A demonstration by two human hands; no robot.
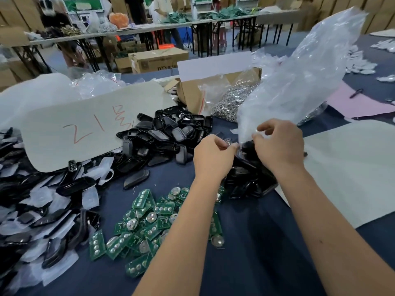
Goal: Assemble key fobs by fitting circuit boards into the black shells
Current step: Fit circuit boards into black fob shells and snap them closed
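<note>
While our left hand (213, 154) and right hand (277, 144) pinch the clear bag (299, 77), black shells (250, 176) sit beneath. Green circuit boards (147, 223) lie at seven o'clock.

Both hands, left hand (213, 154) and right hand (280, 144), pinch a clear plastic bag (299, 82) above black shells (250, 178).

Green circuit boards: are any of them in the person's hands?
No: the green circuit boards lie heaped on the table while both hands grip a clear plastic bag.
</note>
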